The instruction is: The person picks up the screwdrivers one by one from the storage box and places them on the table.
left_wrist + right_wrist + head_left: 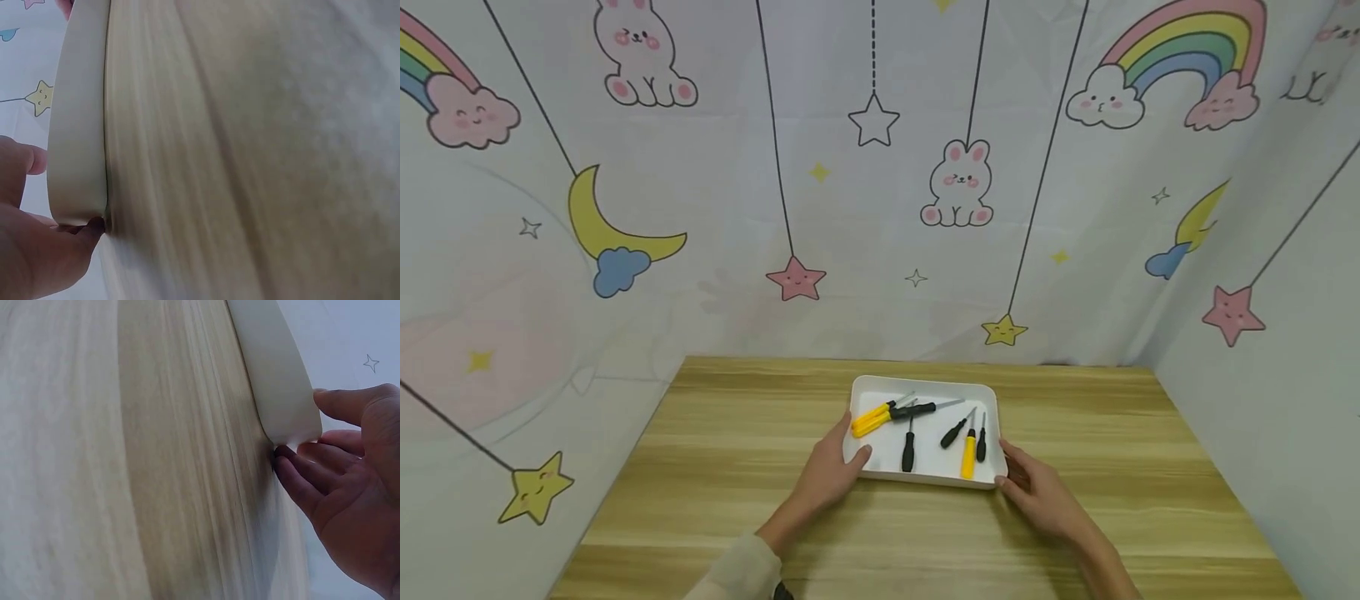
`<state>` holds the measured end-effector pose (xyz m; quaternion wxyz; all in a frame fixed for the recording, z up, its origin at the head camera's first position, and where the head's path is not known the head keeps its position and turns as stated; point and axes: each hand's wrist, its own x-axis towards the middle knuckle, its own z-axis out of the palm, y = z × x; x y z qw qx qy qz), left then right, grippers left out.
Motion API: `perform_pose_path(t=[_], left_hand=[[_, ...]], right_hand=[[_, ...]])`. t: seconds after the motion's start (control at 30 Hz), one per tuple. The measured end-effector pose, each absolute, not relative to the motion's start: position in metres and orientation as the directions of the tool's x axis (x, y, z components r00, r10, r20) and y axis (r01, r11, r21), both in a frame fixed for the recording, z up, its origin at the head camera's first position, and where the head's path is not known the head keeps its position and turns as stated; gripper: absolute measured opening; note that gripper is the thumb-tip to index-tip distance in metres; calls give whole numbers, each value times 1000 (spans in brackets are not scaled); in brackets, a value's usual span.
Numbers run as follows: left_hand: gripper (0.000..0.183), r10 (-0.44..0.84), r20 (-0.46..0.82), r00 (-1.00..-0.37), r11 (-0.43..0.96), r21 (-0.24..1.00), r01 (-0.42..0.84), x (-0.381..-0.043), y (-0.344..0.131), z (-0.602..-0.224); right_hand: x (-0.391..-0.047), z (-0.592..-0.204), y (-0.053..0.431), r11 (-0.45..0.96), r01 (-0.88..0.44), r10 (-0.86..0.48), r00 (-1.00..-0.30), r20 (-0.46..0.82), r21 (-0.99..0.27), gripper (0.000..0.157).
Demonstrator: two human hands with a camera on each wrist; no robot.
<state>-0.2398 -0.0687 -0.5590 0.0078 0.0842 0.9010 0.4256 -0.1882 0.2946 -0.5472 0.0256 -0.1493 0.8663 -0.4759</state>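
A white tray [928,477] sits on the table in the head view, with several screwdrivers lying in it. At its left end, yellow-handled screwdrivers [871,422] lie crossed with a black-handled screwdriver [913,412]; another black screwdriver [908,451] is near the middle. Toward the right lie a yellow screwdriver [968,454] and small black ones [981,446]. My left hand [831,471] grips the tray's left end, thumb over the rim, fingers along the outside. With thumb at the rim and fingertips low by the base, my right hand [1037,492] holds the right end.
The wood-grain table [737,467] reaches back to a patterned cloth [872,208] with rabbits, stars and rainbows. More cloth hangs at the left and right sides. In the wrist views the tray's side wall [81,125] stands close above the tabletop.
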Motion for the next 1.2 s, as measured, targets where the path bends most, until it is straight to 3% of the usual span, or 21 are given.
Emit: perform_pose_path(t=[0.37,0.73,0.93,1.2], left_hand=[[74,157,73,-985,618,771,156,-233,-64,-555],[72,90,-18,-996,575,818,37,-235,-63,-543],[69,76,30,-997,533,844,67,-247,-60,-542],[70,62,114,-992,483,866,130,-270,-63,-551]], right_hand=[[-187,-543,300,492,-167,-270,-962,32,-854,64],[-188,-541,300,479,-178,-273,-961,47,-859,64],[-194,-534,302,508,-144,-256,-967,11,-849,63],[-207,-514,308,615,-251,-287,-954,85,-747,59]])
